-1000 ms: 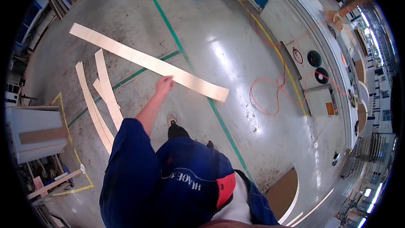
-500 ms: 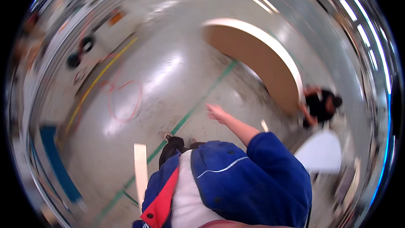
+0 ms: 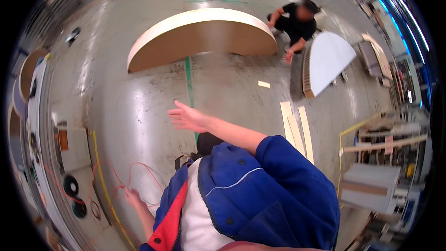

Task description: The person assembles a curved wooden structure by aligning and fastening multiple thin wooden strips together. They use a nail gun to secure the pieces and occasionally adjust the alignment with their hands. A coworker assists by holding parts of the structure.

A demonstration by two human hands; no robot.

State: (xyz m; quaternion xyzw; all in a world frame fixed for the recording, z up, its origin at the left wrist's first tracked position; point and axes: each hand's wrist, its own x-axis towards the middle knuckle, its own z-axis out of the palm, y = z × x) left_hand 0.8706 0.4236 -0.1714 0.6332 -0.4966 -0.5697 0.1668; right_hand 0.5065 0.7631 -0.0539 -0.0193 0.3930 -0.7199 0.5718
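Note:
My right hand (image 3: 188, 117) reaches out over the floor with its fingers spread and holds nothing. Lower at the left, my left hand (image 3: 134, 198) hangs beside a thin red hose (image 3: 131, 169) that lies looped on the floor; its fingers look loosely apart, somewhat blurred, with no object visible in them. Ahead of me stands a large curved panel (image 3: 204, 37), brown on its face and pale along its arched edge. A co-worker in black (image 3: 297, 23) is at the panel's right end, one hand close to it.
A white half-round piece (image 3: 327, 62) stands right of the co-worker. Several pale strips (image 3: 292, 130) lie on the floor at the right. A cart (image 3: 369, 181) stands farther right. At the left are a grey cabinet (image 3: 74, 148) and a yellow floor line (image 3: 100, 167).
My view has turned right, so the curved panel and the co-worker now appear farther left. My left hand has come into view. The co-worker's one hand has come away from the panel.

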